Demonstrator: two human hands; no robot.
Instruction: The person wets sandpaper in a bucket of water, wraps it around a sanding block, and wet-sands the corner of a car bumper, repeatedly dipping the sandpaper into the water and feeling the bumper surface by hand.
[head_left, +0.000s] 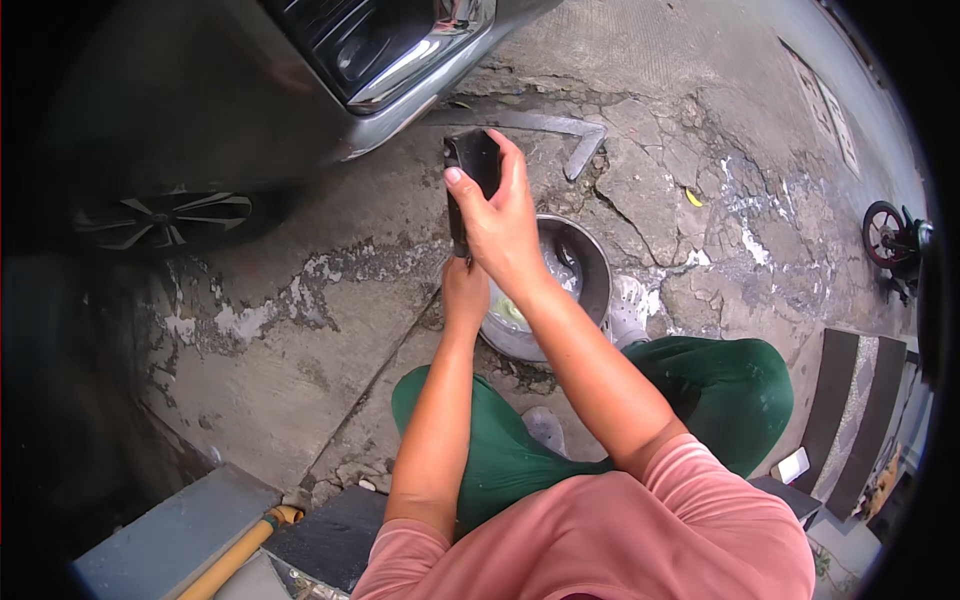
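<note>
Both hands are raised ahead of me on a long black object with a broad dark face at its far end; its kind I cannot make out. My right hand wraps its upper part, the thumb along the near face and the fingers round the far side. Lower down, my left hand is closed on its bottom end, partly hidden by my right wrist. Beneath my forearms stands a round grey basin holding soapy-looking water, something dark against its wall and a pale yellow-green thing.
A dark car fills the upper left. My light clogs flank the basin on cracked concrete. A yellow pipe and grey slab lie at lower left. A white phone-like thing and a motorbike wheel are at right.
</note>
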